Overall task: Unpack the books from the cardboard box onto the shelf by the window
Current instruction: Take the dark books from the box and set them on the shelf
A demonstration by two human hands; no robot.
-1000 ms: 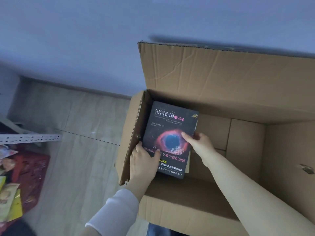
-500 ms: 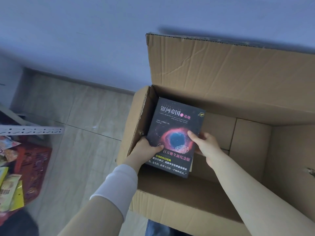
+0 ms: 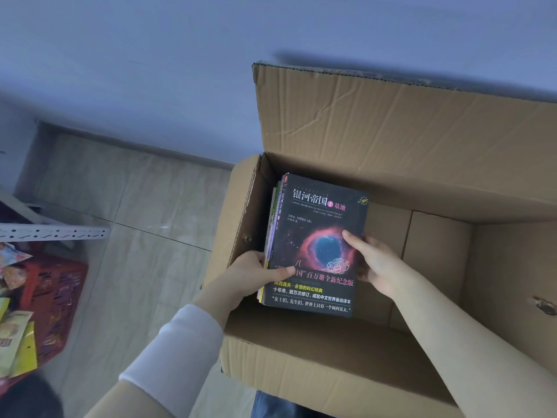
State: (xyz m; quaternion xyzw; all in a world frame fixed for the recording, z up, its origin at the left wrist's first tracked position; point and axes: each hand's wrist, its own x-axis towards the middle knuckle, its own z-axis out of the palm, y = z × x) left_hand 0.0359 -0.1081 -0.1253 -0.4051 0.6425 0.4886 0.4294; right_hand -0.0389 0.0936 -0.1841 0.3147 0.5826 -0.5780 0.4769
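Head | books between left hand and right hand — seemingly inside box

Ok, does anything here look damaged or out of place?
The cardboard box has a creased back flap with a ragged top edge. At far left, bright packets lie jumbled by a red basket on the floor. The books look sound.

book stack | dark nebula cover top, tilted | in open cardbd box, by L wall
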